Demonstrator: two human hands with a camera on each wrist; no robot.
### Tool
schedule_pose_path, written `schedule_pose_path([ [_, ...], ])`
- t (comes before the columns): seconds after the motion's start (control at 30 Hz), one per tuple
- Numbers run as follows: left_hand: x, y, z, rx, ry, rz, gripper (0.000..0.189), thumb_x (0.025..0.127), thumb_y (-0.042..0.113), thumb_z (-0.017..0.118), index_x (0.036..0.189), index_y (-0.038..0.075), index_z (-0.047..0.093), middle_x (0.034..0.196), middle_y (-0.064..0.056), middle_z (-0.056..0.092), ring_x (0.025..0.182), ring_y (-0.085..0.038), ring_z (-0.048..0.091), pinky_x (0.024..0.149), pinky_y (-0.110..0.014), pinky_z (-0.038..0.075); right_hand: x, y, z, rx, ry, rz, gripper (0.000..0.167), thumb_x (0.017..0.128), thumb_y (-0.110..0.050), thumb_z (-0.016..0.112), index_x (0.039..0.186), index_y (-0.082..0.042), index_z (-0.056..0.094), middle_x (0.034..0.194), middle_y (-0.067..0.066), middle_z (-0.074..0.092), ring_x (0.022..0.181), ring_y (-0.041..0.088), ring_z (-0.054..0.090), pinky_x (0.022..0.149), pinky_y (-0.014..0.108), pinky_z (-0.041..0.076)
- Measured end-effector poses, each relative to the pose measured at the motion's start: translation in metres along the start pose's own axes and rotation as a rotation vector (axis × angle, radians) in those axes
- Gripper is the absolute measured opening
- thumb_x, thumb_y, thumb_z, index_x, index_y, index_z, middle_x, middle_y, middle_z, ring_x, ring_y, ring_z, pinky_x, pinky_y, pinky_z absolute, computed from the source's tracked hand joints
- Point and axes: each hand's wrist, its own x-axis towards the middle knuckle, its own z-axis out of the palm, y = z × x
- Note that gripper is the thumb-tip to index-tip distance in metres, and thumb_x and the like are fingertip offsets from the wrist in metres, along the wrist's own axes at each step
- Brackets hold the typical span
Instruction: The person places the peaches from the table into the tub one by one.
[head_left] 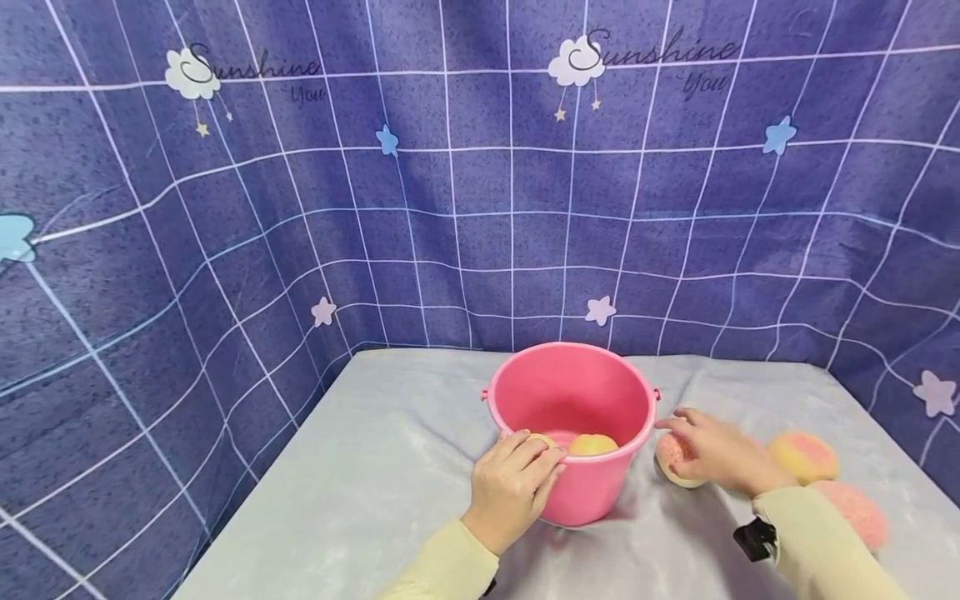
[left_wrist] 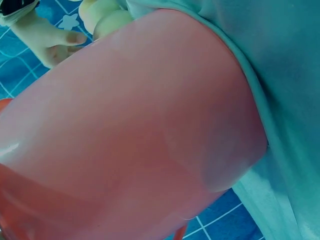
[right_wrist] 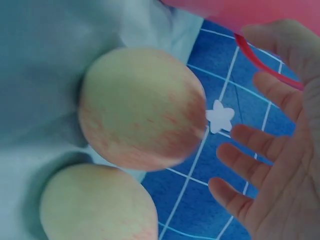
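A pink bucket (head_left: 592,492) stands upright on the cloth, and its wall (left_wrist: 135,125) fills most of the left wrist view. My left hand (head_left: 510,479) grips its near-left rim, fingers hooked over the edge. Inside lie two yellowish peaches, one (head_left: 592,445) plain to see and the other (head_left: 542,439) partly behind my fingers. Right of the bucket, my right hand (head_left: 716,450) hovers with spread fingers over a pink-and-cream peach (head_left: 675,458). In the right wrist view that palm faces a peach (right_wrist: 142,110), with a gap between fingertips and fruit.
More peaches lie at the right by my right forearm, one yellow and pink (head_left: 802,456), one pinker (head_left: 851,510) partly behind the sleeve. A pale grey cloth (head_left: 360,475) covers the table. A blue gridded curtain (head_left: 480,183) hangs behind and along both sides.
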Motion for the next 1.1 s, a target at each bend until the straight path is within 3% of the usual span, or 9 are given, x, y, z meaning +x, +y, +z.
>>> schedule_pose_path([
  [0.17,-0.001,-0.002,0.000,-0.004,0.010,0.012,0.026,0.097,0.027,0.053,0.086,0.017,0.075,0.082,0.004,0.065,0.079,-0.018,0.063,0.074,-0.029,0.053,-0.002,-0.003,0.012,0.002,-0.001,0.042,0.040,0.078,-0.024,0.071,0.114,-0.008,0.067,0.119,0.031,0.054,0.103,0.049,0.056,0.074,0.059,0.049],
  [0.23,-0.001,-0.002,0.000,-0.005,0.011,0.014,0.026,0.097,0.027,0.053,0.086,0.017,0.075,0.082,0.004,0.065,0.080,-0.018,0.063,0.074,-0.029,0.053,-0.003,-0.005,0.016,0.002,0.003,0.044,0.041,0.075,-0.023,0.072,0.113,-0.008,0.067,0.117,0.030,0.055,0.101,0.049,0.057,0.073,0.059,0.049],
  [0.53,-0.001,0.001,-0.001,-0.003,0.013,0.013,0.026,0.097,0.026,0.053,0.086,0.018,0.075,0.082,0.005,0.065,0.081,-0.018,0.063,0.074,-0.029,0.053,-0.005,-0.008,0.029,-0.070,0.057,0.058,0.019,0.083,-0.017,0.065,0.101,-0.013,0.071,0.108,0.021,0.062,0.097,0.043,0.059,0.075,0.057,0.049],
  [0.73,-0.003,0.002,-0.001,0.000,0.020,0.014,0.027,0.097,0.026,0.053,0.085,0.017,0.075,0.082,0.004,0.065,0.081,-0.018,0.063,0.074,-0.030,0.052,-0.006,-0.004,0.037,-0.097,0.007,0.070,0.021,0.080,-0.016,0.067,0.101,-0.013,0.071,0.111,0.021,0.061,0.101,0.043,0.057,0.074,0.059,0.047],
  [0.97,-0.004,0.001,0.000,0.007,0.021,0.014,0.028,0.097,0.026,0.052,0.086,0.017,0.075,0.082,0.005,0.065,0.081,-0.019,0.063,0.074,-0.031,0.053,-0.004,0.004,0.038,-0.116,-0.055,0.040,0.039,0.064,-0.017,0.075,0.102,-0.012,0.068,0.112,0.022,0.059,0.101,0.045,0.055,0.072,0.061,0.046],
  [1.1,-0.004,0.001,-0.001,0.007,0.017,0.013,0.027,0.097,0.026,0.051,0.087,0.018,0.075,0.082,0.005,0.065,0.081,-0.019,0.063,0.074,-0.031,0.053,-0.002,0.003,0.038,-0.113,-0.062,0.040,0.039,0.063,-0.017,0.075,0.102,-0.012,0.068,0.111,0.022,0.059,0.101,0.045,0.055,0.072,0.061,0.046],
])
